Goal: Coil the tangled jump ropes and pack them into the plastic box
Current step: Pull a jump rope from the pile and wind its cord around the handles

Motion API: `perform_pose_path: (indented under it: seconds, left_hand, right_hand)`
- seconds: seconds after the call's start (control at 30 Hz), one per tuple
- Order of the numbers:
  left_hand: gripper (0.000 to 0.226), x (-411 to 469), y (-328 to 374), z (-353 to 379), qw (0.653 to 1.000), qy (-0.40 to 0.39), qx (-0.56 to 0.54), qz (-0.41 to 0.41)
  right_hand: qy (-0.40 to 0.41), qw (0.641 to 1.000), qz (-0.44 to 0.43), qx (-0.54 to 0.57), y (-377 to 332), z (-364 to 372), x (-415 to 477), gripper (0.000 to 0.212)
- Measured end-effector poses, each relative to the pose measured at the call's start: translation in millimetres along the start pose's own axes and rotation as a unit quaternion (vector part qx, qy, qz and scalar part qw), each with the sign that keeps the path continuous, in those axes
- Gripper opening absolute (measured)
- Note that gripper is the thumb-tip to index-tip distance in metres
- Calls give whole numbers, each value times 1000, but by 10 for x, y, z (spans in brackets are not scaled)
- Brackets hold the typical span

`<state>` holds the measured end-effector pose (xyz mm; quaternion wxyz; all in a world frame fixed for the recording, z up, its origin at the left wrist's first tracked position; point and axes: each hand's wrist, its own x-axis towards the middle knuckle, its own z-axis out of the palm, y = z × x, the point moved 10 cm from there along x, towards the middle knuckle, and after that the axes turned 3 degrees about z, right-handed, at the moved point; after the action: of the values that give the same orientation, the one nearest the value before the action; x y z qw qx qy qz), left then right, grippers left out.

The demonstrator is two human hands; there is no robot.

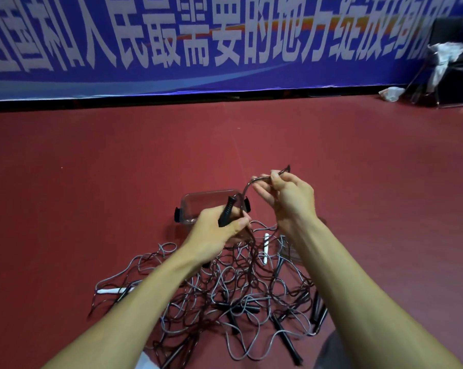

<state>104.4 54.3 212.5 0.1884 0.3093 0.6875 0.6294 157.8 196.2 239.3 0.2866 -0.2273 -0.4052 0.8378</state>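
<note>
Two bare hands work above a heap of jump ropes in the head view. The left hand [219,231] is curled round a black handle [227,212], which sticks up and away from the fist, and it seems to pinch a few strands of cord against the thumb as well, though blur makes that hard to settle. The right hand [291,201] is raised higher and a little further off, its fingers pinching a dark rope [247,186] that arcs from there down to the left hand; a short end of the cord pokes out past the fingertips. Just behind the left hand sits the plastic box [198,199], clear-walled, open on top, with a black clip [177,214] on its left side and another on the right; it stands on the red floor [91,169] at the far edge of the heap. The tangled ropes [225,288] lie on the floor beneath both forearms, dark and grey cords looped over one another. Among them a white handle [266,249] lies near the right wrist, a second white handle [113,291] at the left edge, and several black handles [243,309] toward the near side. Along the back runs a blue banner [225,43] with large white characters. At the far right stands a black chair [448,27] draped with crumpled white plastic [443,55].
</note>
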Motion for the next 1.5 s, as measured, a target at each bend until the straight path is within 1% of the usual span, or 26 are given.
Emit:
perform_pose_path:
  seconds: [0.1,0.17,0.23,0.3,0.33,0.4,0.43,0.5,0.6,0.67,0.7,0.73,0.77,0.8,0.87,0.93,1.0,1.1,1.17,1.23,1.3,1.4,1.47,1.5]
  left_hand:
    - [6,30,36,-144,992,97,-75,-4]
    - [4,28,76,-262,977,158,-144,-6]
    - [6,15,95,-378,955,204,-214,-19]
    - [5,7,103,-470,932,228,-279,-31]
    - [5,2,101,-522,923,235,-303,-31]
    - [7,-11,82,-615,907,246,-339,-32]
    - [8,-20,71,-655,899,250,-357,-33]
    - [10,-38,45,-713,879,258,-400,-38]
    - [12,-71,14,-781,832,276,-479,-50]
    - [11,-88,6,-820,802,286,-522,-52]
    - [10,-100,1,-848,792,289,-536,-51]
    - [9,-108,-10,-877,785,292,-544,-49]
    - [9,-121,-30,-920,783,298,-544,-47]
    - [10,-133,-51,-960,784,308,-537,-43]
    - [12,-152,-89,-1024,796,332,-505,-37]
    - [14,-160,-103,-1046,814,346,-465,-33]
    - [18,-140,-93,-1017,838,331,-432,-32]
    - [25,-112,-75,-927,892,290,-345,-45]
    - [21,-105,-63,-826,934,256,-245,-56]
    - [15,-83,-31,-676,970,199,-128,-54]
    - [15,-58,-25,-481,991,121,-44,-42]
    - [21,-40,-85,-193,999,-3,32,-33]
    - [26,-73,-118,-34,996,-75,38,-30]
    - [28,-84,-112,18,995,-90,28,-31]
  right_hand:
    - [-15,992,-27,-119,-4,-14,49,13]
    - [-33,973,-41,-226,31,-2,68,13]
    - [-62,935,-52,-345,102,54,75,16]
    - [-111,887,-44,-446,240,135,52,22]
    - [-145,869,-31,-473,330,199,6,25]
    - [-207,847,-7,-490,483,318,-94,30]
    - [-225,835,-13,-502,522,370,-131,29]
    - [-246,801,-57,-543,533,480,-193,21]
    - [-263,760,-95,-587,605,599,-268,15]
    - [-268,711,-129,-637,653,652,-312,12]
    - [-258,682,-158,-666,656,682,-318,12]
    - [-240,662,-185,-686,636,694,-306,14]
    - [-218,656,-197,-695,618,690,-285,16]
    - [-200,663,-200,-693,596,678,-262,17]
    - [-181,693,-198,-669,551,661,-240,15]
    - [-157,743,-192,-622,481,638,-226,13]
    - [-123,804,-174,-556,392,556,-161,12]
    - [-88,867,-143,-469,323,434,-61,8]
    - [-75,905,-125,-401,264,372,-38,10]
    - [-66,943,-109,-307,193,330,-42,9]
    - [-53,966,-102,-233,115,296,-57,9]
    - [-25,980,-101,-172,21,214,-50,10]
    - [-5,982,-110,-151,-24,176,-44,11]
    - [1,984,-113,-141,-41,152,-36,12]
